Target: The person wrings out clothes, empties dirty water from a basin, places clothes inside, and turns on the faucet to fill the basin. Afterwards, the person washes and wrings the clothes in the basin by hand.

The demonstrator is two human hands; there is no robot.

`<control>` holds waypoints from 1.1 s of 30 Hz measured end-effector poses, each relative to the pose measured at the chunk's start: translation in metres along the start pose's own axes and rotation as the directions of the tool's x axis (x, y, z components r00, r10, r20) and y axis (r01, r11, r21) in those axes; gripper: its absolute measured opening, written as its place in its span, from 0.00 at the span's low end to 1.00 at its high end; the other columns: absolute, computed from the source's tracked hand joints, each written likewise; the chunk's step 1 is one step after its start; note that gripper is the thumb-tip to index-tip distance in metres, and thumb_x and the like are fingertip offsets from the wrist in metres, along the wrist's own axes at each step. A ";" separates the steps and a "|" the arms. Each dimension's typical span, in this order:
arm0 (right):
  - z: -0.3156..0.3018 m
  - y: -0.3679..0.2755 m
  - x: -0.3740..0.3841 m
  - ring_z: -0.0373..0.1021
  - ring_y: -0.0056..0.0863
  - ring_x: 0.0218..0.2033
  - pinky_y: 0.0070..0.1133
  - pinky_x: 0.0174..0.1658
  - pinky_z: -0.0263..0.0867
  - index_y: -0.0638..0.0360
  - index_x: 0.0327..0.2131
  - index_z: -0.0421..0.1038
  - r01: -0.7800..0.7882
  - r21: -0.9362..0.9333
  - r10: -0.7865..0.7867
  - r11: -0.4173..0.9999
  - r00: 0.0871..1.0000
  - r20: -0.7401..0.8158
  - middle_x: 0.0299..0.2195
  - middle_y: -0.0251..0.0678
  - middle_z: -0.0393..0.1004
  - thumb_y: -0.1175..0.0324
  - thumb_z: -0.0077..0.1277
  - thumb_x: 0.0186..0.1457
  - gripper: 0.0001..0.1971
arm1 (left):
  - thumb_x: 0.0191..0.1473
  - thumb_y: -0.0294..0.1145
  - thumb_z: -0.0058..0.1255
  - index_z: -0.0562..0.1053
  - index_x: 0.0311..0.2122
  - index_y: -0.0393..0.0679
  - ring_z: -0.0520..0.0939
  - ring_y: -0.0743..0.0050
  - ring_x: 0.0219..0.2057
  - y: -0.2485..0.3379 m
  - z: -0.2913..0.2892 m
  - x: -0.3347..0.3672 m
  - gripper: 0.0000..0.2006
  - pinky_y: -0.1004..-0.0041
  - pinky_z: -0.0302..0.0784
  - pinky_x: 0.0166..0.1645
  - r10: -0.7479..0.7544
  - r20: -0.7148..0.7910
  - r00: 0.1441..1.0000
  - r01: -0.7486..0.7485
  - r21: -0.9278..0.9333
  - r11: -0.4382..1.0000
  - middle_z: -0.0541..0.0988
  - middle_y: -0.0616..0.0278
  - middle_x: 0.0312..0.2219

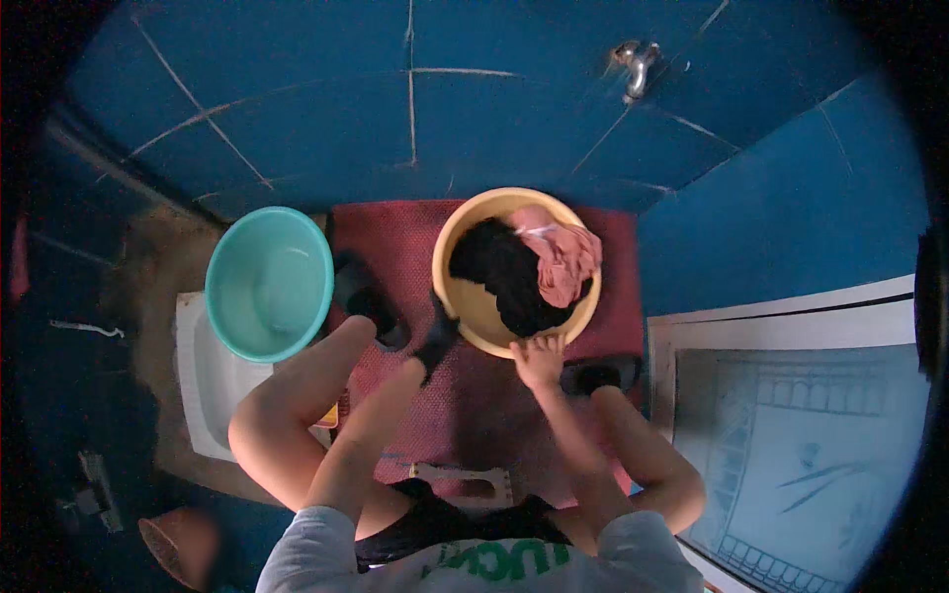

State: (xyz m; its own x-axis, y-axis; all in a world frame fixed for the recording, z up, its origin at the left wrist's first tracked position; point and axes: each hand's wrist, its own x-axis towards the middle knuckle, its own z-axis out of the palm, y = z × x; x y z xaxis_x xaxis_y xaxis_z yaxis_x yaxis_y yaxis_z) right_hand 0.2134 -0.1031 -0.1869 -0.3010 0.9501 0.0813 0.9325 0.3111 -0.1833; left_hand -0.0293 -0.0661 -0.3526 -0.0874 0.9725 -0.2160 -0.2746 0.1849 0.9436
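A pale yellow basin (447, 296) stands on the red mat, holding black cloth (499, 272) and a pink garment (566, 262) bunched at its right side. My right hand (540, 358) is at the basin's near rim, its fingers hooked over the edge. Something black, like a sock or glove, covers my left hand (433, 341), which touches the basin's left near rim. The dark covering hides how those fingers are bent.
A turquoise basin (272, 287) rests over a white squat toilet (203, 395) at left. A metal tap (638, 69) juts from the blue tiled wall. Dark slippers (371, 301) are on my feet, on the red mat (395, 217). A plastic stool (460, 474) is under me. A white-framed door (791, 445) stands at right.
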 end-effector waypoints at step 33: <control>-0.268 -0.049 0.179 0.63 0.40 0.30 0.29 0.33 0.59 0.57 0.26 0.63 0.342 0.317 -0.094 0.885 0.796 -0.598 0.28 0.41 0.66 0.72 0.44 0.41 0.05 | 0.42 0.42 0.51 0.64 0.38 0.40 0.70 0.71 0.28 -0.030 0.049 -0.045 0.21 0.71 0.66 0.26 -0.318 -0.285 0.904 0.287 -0.146 0.947 0.69 0.57 0.31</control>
State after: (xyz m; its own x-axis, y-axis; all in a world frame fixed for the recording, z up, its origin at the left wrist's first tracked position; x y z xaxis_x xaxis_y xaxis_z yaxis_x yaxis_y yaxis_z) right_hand 0.1677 0.0459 0.0995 -0.2079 0.7151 0.6674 0.6590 0.6066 -0.4447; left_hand 0.0298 -0.1086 -0.3592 -0.2644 0.7802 -0.5669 -0.4252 0.4333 0.7946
